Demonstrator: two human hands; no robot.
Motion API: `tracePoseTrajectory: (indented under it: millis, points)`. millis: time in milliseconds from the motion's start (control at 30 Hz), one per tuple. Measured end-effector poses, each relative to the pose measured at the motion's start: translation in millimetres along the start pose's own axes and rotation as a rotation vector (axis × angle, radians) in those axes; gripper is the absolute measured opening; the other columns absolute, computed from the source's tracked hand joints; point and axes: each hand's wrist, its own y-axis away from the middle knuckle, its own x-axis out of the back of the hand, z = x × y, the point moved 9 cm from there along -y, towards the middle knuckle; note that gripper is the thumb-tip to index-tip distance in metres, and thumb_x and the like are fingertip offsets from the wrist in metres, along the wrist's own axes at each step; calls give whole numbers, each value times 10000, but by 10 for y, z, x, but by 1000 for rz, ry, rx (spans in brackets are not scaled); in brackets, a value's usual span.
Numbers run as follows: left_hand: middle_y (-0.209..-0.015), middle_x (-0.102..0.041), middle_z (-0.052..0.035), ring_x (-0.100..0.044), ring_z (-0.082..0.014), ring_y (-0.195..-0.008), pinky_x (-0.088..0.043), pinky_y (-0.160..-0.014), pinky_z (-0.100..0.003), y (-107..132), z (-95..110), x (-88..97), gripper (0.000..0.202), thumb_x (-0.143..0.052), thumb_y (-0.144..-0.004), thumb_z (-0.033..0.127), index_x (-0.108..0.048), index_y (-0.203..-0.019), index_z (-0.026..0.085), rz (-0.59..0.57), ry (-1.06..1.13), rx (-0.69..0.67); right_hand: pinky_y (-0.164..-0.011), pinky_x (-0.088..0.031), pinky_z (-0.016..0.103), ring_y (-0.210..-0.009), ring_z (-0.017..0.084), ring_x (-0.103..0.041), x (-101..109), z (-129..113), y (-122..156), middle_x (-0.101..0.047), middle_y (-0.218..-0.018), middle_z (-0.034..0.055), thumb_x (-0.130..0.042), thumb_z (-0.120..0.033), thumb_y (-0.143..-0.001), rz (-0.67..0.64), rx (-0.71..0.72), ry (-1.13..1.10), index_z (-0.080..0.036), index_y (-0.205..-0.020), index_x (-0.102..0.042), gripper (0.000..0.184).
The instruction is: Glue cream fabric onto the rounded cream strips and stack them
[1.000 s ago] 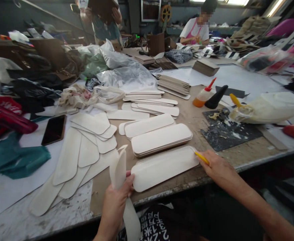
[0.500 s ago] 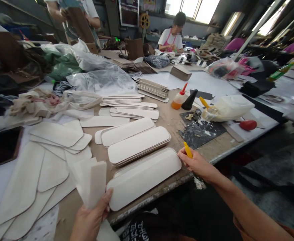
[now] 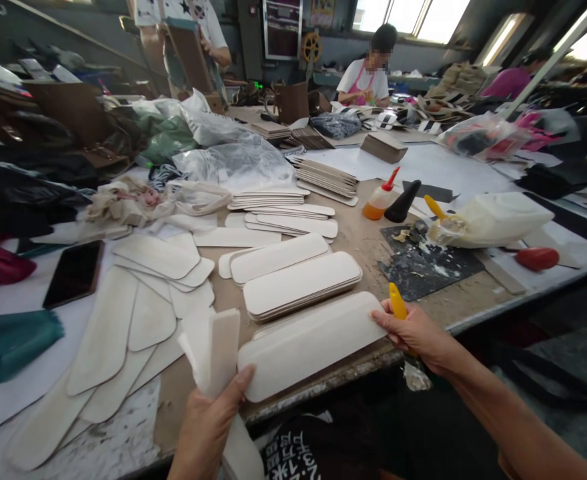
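My left hand [image 3: 213, 407] is closed around a bundle of white strips [image 3: 223, 347] that stick up past the fingers and hang below. Its thumb presses the left end of a long, round-cornered white panel [image 3: 313, 350] near the table's front edge. At the panel's other end my right hand [image 3: 418, 330] pinches the corner with thumb and fingers. That same hand grips a yellow-handled tool [image 3: 397, 301], whose whitish, glue-caked end points down beyond the table edge. Just behind the held panel lies a stack of similar panels [image 3: 301, 283].
Loose white panels [image 3: 103, 340] and a phone [image 3: 75, 273] lie left. A glue-stained black sheet [image 3: 423, 267], a plastic jug [image 3: 503, 217] on its side and a red-tipped bottle [image 3: 379, 199] stand right. Two co-workers work across the table, one a person in a pink apron [image 3: 366, 83].
The view has swung left. My right hand has come onto the panel's right corner, thumb on top, and the panel looks slightly shifted away from the front edge. Both hands keep their holds.
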Motion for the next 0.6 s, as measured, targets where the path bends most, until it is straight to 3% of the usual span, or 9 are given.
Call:
tracePoseTrajectory:
  millis: [67, 233, 333, 433, 533, 600]
  points:
    - [-651, -667, 0, -573, -129, -623, -452, -563, -200, -4, -46, 34, 486, -829, -475, 445, -653, -786, 117, 1, 17, 12, -375, -154, 189, -353, 34, -255, -26, 5, 0, -348, -397, -112, -685, -595, -569, -6, -2, -14, -215, -690, -399, 490]
    - [-745, -704, -7, -614, -140, -686, -495, -638, -217, 10, -8, 57, 568, -844, -432, 438, -653, -866, 126, 22, 150, 50, -377, -141, 174, -361, 25, -247, -99, -20, -27, -344, -414, -116, -710, -581, -561, -38, 9, -89, -215, -687, -377, 511]
    - [-700, -687, -7, -597, -130, -632, -484, -587, -214, -35, 256, -11, 579, -855, -410, 419, -650, -856, 112, 11, 179, 30, -369, -151, 166, -357, 22, -247, -133, -201, -119, -350, -422, -115, -710, -570, -578, -59, 26, -113, -213, -668, -361, 507]
    - [-532, -586, 39, -506, -92, -512, -412, -477, -191, -158, 713, -78, 520, -829, -451, 464, -643, -789, 116, -2, 162, -119, -359, -193, 159, -354, 28, -274, -85, -578, -291, -379, -429, -105, -686, -541, -629, -36, 111, -113, -206, -678, -405, 440]
    - [-544, -587, 32, -490, -106, -522, -395, -477, -212, -294, 1069, -40, 546, -731, -562, 563, -656, -898, 139, 33, 90, -328, -349, -266, 169, -361, 49, -361, 171, -951, -455, -466, -453, -65, -656, -464, -697, 146, 248, 15, -183, -701, -509, 317]
    - [-586, -622, 2, -518, -140, -545, -423, -512, -258, -345, 1092, 72, 529, -670, -610, 601, -671, -884, 149, 138, -76, -405, -345, -301, 180, -367, 60, -402, 398, -1060, -498, -523, -487, -35, -636, -420, -729, 293, 305, 91, -170, -682, -544, 271]
